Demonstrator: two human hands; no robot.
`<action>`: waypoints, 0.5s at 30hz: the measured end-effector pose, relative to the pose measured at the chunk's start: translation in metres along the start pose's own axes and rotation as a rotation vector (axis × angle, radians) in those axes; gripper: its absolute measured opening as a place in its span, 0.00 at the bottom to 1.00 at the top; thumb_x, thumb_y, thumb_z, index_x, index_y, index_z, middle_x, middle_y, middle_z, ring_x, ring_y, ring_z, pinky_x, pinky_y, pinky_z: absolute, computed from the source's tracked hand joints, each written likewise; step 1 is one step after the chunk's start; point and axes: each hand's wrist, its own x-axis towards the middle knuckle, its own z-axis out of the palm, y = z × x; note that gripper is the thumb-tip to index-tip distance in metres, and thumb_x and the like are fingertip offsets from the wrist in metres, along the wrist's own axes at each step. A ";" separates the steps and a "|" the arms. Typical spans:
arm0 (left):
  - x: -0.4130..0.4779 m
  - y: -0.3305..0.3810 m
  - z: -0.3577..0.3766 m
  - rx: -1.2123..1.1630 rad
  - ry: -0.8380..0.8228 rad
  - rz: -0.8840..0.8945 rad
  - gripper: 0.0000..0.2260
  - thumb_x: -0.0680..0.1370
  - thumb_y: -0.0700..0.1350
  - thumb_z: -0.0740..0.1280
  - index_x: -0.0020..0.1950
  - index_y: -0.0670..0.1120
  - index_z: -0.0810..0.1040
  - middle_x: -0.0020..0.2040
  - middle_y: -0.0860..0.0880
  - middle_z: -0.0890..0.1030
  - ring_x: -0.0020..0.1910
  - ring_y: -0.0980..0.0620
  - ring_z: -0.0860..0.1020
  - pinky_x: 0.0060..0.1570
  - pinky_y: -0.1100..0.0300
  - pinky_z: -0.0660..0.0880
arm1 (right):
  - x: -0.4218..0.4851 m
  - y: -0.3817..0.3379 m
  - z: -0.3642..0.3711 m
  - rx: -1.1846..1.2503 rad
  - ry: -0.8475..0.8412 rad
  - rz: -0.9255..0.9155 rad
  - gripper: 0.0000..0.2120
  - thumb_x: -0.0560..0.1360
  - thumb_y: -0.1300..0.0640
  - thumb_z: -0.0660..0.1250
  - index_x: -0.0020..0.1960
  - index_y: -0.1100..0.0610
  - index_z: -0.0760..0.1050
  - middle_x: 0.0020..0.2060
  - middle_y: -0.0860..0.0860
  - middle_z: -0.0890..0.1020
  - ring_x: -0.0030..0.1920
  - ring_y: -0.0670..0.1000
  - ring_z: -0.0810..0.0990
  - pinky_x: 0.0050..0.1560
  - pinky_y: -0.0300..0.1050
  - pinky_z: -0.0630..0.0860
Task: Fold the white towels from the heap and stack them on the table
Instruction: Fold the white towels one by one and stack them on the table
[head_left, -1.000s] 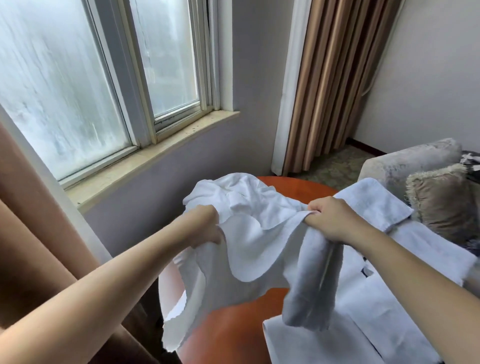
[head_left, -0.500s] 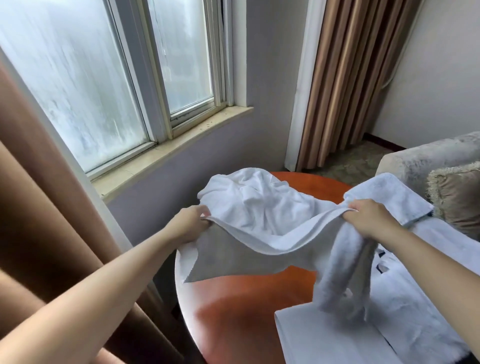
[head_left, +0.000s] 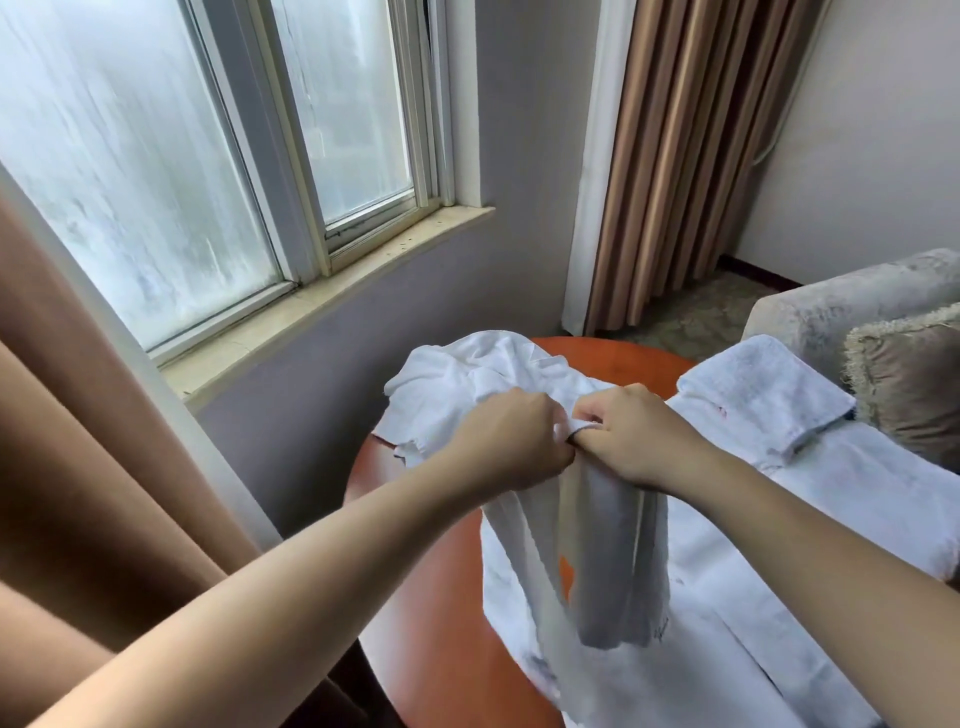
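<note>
Towel, half-folded, held above counter.
Left grip and right grip both closed, pinching its top edge together; it hangs doubled before the heap. Advice: match corners, keep edges level, then lay flat beside the stack.

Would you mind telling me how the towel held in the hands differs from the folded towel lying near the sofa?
The held towel hangs in the air, pinched at its top by the left hand and right hand; the folded towel lies on other white cloth. The held towel droops in loose, uneven layers; the folded towel is a neat flat rectangle. Both are white.
</note>
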 end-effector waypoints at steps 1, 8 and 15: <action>0.002 0.000 0.001 0.028 0.016 -0.010 0.12 0.79 0.50 0.61 0.40 0.47 0.77 0.35 0.51 0.73 0.38 0.48 0.72 0.36 0.58 0.64 | 0.000 0.000 -0.001 0.002 -0.005 -0.019 0.19 0.79 0.49 0.63 0.30 0.51 0.68 0.30 0.46 0.71 0.35 0.49 0.69 0.33 0.42 0.61; 0.010 -0.002 -0.019 0.178 0.001 0.039 0.08 0.76 0.46 0.62 0.39 0.47 0.75 0.32 0.51 0.70 0.38 0.48 0.72 0.28 0.59 0.60 | -0.008 0.029 0.017 -0.065 -0.084 0.119 0.09 0.68 0.60 0.63 0.34 0.53 0.64 0.33 0.48 0.73 0.40 0.55 0.74 0.33 0.44 0.64; 0.006 -0.024 -0.026 0.118 -0.012 -0.059 0.09 0.76 0.43 0.61 0.36 0.47 0.76 0.36 0.50 0.74 0.37 0.49 0.69 0.29 0.59 0.62 | -0.012 0.067 0.044 -0.021 -0.042 0.258 0.06 0.68 0.65 0.61 0.39 0.54 0.72 0.38 0.53 0.78 0.42 0.59 0.76 0.38 0.47 0.71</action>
